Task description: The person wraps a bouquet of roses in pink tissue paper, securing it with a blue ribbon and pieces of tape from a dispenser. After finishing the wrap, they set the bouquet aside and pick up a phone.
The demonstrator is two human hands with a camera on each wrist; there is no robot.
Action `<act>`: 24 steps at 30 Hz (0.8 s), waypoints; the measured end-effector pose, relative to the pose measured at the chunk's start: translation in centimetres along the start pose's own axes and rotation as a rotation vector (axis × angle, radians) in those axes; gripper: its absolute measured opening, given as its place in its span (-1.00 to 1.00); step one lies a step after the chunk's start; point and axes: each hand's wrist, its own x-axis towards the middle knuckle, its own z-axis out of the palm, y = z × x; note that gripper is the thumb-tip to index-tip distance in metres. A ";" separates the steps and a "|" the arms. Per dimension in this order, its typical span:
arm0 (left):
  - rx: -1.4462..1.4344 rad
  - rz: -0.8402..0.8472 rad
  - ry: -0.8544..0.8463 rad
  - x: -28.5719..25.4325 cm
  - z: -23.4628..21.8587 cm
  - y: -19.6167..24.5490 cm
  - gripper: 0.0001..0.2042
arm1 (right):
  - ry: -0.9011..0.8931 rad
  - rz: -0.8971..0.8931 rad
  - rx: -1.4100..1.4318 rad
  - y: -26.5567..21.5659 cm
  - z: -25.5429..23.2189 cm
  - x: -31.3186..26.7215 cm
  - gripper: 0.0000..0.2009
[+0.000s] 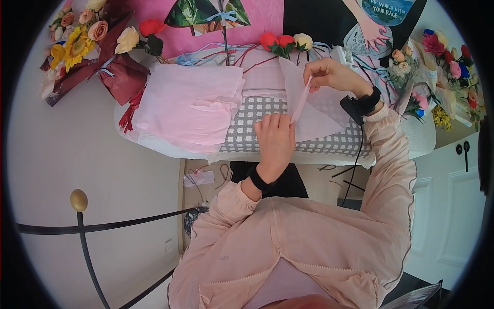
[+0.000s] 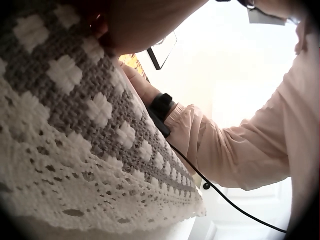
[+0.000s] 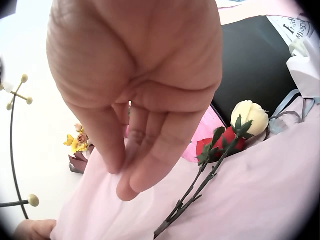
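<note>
A sheet of thin pale pink wrapping paper [image 1: 321, 116] lies on the table with its left edge raised in a narrow fold. My right hand [image 1: 332, 76] pinches the upper end of this fold between thumb and fingertips; the right wrist view shows the thumb meeting the fingers on the paper [image 3: 95, 200]. Lower down the same fold, my left hand [image 1: 276, 141] holds the paper's near end, its thumb side against the edge. Just past the sheet lie red roses [image 1: 268, 40] and a cream rose [image 1: 303, 42], their stems [image 3: 192, 195] reaching over the paper in the right wrist view.
A stack of pink paper [image 1: 185, 105] lies at left on the grey and white tablecloth [image 1: 247, 121]. Wrapped bouquets with a sunflower [image 1: 78, 45] stand far left; more bouquets [image 1: 455, 67] stand at right. Ribbons [image 1: 252, 56] lie along the back. A black cable [image 1: 355, 170] hangs from my right wrist.
</note>
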 end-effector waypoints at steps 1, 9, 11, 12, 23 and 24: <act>0.021 0.007 0.007 0.0 0.0 0.0 -0.91 | -0.008 0.016 -0.003 0.0 -0.1 0.1 -0.93; 0.059 -0.001 0.014 -0.1 -0.2 0.3 -0.89 | -0.031 0.057 -0.017 0.4 0.1 1.0 -0.90; 0.063 -0.005 0.004 -0.1 -0.3 0.3 -0.88 | -0.028 0.051 -0.029 0.6 0.2 1.3 -0.89; 0.061 -0.012 -0.005 -0.1 -0.3 0.4 -0.88 | -0.028 0.042 -0.052 0.7 0.3 1.5 -0.89; 0.128 -0.002 -0.011 -0.1 -0.2 0.4 -0.83 | 0.004 0.061 -0.150 1.8 1.0 2.9 -0.91; 0.128 -0.006 -0.010 0.0 -0.3 0.5 -0.83 | 0.009 0.059 -0.160 1.9 1.1 2.9 -0.91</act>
